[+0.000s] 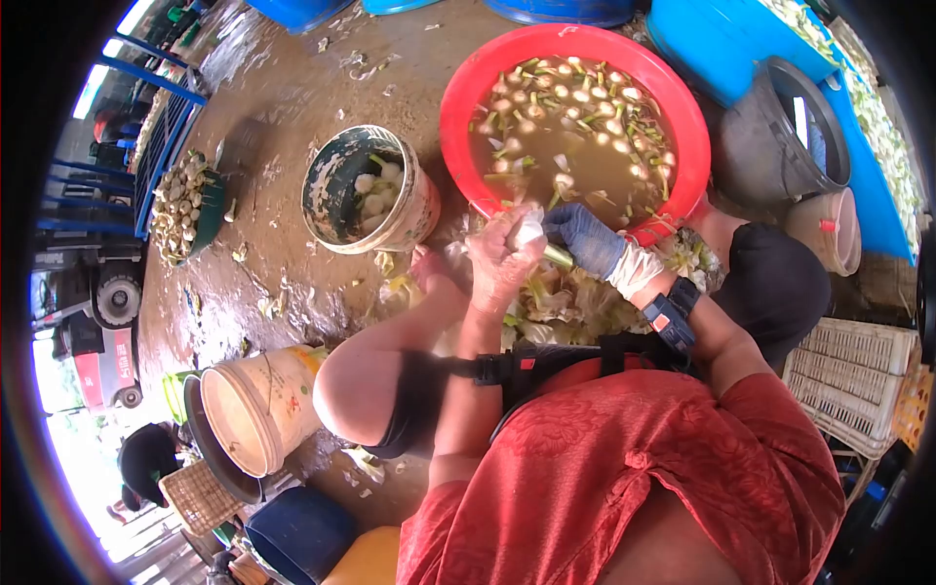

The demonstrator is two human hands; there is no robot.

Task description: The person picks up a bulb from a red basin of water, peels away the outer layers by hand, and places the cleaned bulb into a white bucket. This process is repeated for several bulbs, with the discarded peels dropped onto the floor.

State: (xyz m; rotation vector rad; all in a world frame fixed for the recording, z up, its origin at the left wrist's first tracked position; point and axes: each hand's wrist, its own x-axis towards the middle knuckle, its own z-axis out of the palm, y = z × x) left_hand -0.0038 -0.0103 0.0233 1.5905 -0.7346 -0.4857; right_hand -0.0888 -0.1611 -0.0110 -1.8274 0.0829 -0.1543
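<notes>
My left hand (502, 252), bare, is closed around a white garlic bulb (527, 230) with a thick green stem (558, 256) pointing right. My right hand (589, 240) wears a blue-grey glove; its curled fingers press against the bulb's right side, just above the stem. Whether a small tool is inside the glove is hidden. Just beyond both hands stands a red basin (456, 132) of murky water, where many similar bulbs (614, 127) float. Under my hands, between my legs, lies a heap of pale peelings (570, 302).
A worn bucket (417, 210) with a few bulbs stands left of the basin. Farther left, a green tub (211, 216) is heaped with bulbs. A grey bucket (756, 146) and blue container (694, 49) stand right. White crates (848, 375) and a cream bucket (283, 400) flank me. Scraps litter the wet floor.
</notes>
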